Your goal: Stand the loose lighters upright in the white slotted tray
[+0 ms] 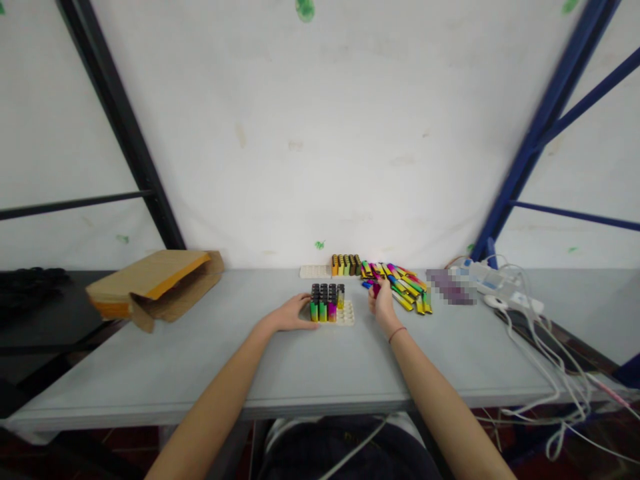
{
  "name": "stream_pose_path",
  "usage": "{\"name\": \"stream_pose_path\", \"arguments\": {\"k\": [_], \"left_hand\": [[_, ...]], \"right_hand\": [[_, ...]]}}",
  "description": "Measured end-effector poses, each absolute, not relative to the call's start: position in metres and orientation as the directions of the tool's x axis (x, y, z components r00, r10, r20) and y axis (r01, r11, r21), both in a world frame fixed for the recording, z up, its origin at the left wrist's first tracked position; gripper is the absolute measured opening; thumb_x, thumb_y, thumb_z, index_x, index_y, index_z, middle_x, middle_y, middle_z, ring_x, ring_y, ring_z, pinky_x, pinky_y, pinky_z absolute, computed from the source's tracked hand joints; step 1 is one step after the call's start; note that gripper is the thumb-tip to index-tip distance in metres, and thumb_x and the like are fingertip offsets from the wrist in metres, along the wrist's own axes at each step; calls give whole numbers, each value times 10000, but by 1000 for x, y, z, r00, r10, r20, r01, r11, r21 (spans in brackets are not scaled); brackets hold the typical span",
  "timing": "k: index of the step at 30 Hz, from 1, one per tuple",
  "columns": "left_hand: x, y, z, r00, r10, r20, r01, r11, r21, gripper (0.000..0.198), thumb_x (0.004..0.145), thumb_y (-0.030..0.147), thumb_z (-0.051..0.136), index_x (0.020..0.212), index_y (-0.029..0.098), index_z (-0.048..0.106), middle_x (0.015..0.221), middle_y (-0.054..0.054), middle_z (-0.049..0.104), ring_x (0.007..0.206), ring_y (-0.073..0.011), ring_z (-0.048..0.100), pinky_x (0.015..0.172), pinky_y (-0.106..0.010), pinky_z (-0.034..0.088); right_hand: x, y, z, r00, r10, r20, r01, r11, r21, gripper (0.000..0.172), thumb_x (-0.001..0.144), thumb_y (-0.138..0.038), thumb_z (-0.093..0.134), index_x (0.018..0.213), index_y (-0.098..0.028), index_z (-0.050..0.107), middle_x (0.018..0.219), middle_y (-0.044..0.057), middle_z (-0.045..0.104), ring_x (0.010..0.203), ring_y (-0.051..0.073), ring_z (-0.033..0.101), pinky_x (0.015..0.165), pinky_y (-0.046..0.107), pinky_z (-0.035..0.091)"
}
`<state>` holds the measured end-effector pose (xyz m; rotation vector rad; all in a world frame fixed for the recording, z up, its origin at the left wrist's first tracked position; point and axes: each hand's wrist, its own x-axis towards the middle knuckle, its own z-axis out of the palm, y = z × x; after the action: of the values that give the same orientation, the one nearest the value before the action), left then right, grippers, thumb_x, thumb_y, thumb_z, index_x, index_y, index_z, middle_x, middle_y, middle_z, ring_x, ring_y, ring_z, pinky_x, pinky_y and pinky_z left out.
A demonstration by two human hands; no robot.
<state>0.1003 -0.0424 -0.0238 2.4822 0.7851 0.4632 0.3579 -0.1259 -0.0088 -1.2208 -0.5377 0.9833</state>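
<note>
My left hand [291, 315] is closed around the left end of a white, holed tray [346, 315], thumb at the front and fingers behind. Upright lighters [323, 310] with black tops and green, yellow and magenta bodies fill its left part, while holes show at its right. Just right of the tray, my right hand [384, 308] is closed on a dark magenta lighter [377, 289], partly hidden by the fingers. Beyond that hand lies a loose pile of shiny coloured lighters [407, 287].
Behind stand a second white tray [316, 271] and a block of upright lighters [346, 265]. An open cardboard box [155, 280] lies at left. At right are a blurred purple item [451, 287], a power strip [487, 277] and tangled white cables [555, 353]. A wall closes off the back.
</note>
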Motion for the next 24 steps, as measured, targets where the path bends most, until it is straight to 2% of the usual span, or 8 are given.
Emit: {"name": "stream_pose_path", "arguments": {"k": [6,10,13,15,18,21,24], "left_hand": [[101,-43,-23,773,613,161,446,-707,549,811,630,513,774,1291,110,531,1375,-151,482,1258,-349,442,1101,-418,309],[101,-43,-23,773,614,159,446,-705,551,808,629,508,774,1290,110,531,1374,-153,482,1262,-351,437,1101,-421,308],[101,-44,-22,776,610,160,444,-708,549,806,635,500,772,1295,110,524,1368,-157,485,1257,-346,443,1097,-425,311],[101,-45,-22,775,611,163,448,-712,540,804,636,501,771,1290,103,528,1361,-162,488,1252,-348,447,1094,-421,316],[102,-47,-20,767,618,174,455,-714,532,789,631,515,777,1276,123,547,1341,-144,509,1242,-345,457,1089,-418,324],[104,-48,-20,758,624,189,453,-713,535,772,624,519,784,1257,135,563,1322,-139,527,1226,-343,471,1082,-423,330],[105,-48,-21,748,632,202,449,-706,548,767,610,502,800,1244,136,573,1316,-144,534,1213,-345,479,1074,-431,337]], "right_hand": [[359,-125,-11,473,873,-122,-311,35,-950,457,878,-550,208,540,-249,270,354,-68,182,310,87,111,326,231,81],[358,-121,-12,490,867,-90,-265,50,-963,427,875,-540,243,568,-249,295,356,-76,213,301,90,161,328,230,110],[356,-119,-11,448,893,37,-191,136,-972,365,856,-528,345,628,-244,333,377,-84,291,306,94,241,333,223,176],[354,-121,-9,372,916,149,-119,206,-971,355,829,-546,422,664,-241,348,424,-76,379,342,103,336,360,224,263],[353,-127,-6,255,915,312,65,306,-950,385,791,-561,519,648,-219,415,553,-32,491,505,116,466,479,227,381],[355,-131,-4,185,876,445,258,394,-882,367,776,-517,584,625,-193,500,628,-9,507,610,121,467,549,221,393],[358,-131,-6,115,883,456,279,412,-867,300,797,-479,583,783,-181,616,696,11,562,641,135,493,579,239,420]]}}
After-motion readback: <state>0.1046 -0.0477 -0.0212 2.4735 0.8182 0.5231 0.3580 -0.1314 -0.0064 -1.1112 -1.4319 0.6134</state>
